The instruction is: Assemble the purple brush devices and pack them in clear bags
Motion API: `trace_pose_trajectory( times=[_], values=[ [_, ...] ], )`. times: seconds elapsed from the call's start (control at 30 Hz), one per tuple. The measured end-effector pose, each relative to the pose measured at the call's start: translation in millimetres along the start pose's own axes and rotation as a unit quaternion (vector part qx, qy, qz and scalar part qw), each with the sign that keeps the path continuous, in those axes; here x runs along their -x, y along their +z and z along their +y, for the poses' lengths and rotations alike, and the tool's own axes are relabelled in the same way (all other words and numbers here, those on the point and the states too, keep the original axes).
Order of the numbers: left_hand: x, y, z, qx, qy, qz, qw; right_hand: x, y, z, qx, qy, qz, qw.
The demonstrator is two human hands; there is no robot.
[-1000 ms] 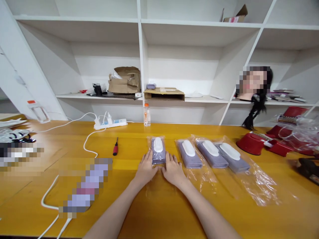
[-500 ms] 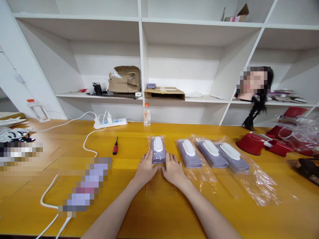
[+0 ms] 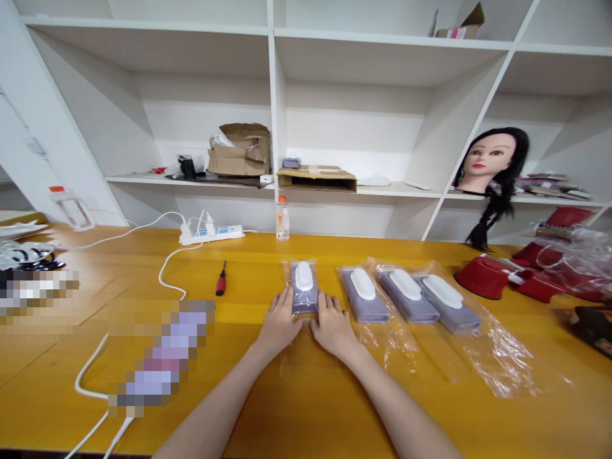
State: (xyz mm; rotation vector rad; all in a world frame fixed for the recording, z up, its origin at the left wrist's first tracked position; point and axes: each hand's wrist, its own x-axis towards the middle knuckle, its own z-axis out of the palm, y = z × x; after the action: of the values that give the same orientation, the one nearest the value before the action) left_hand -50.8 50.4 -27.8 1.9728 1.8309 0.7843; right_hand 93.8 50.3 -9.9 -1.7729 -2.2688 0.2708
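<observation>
Left hand [image 3: 281,325] and right hand [image 3: 332,328] lie flat, fingers spread, no pinch, either side of a clear plastic bag [image 3: 304,290] holding folded purple cloth and a white oval piece, on the yellow wooden table [image 3: 57,382]. 3 similar bags [image 3: 408,296] sit right. Hands unchanged from the earlier frame.

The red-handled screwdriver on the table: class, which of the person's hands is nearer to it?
Left. The left hand rests to the right of the red-handled screwdriver and nearer the camera; the right hand lies farther right, on the left hand's far side.
</observation>
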Motion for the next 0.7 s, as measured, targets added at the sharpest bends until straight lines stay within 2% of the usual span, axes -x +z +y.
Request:
trace_pose_trajectory(
  times=[0.3, 0.7],
  values=[
    [1.1, -2.6, 2.7, -0.006, -0.005, -0.008, 1.0, 0.3, -0.9, 0.2, 0.0, 0.003, -0.004, 1.0],
    [2.8, -3.9, 5.3, 0.031, 0.004, 0.017, 0.999, 0.9, -2.5, -0.3, 0.0, 0.002, -0.001, 1.0]
  ],
)
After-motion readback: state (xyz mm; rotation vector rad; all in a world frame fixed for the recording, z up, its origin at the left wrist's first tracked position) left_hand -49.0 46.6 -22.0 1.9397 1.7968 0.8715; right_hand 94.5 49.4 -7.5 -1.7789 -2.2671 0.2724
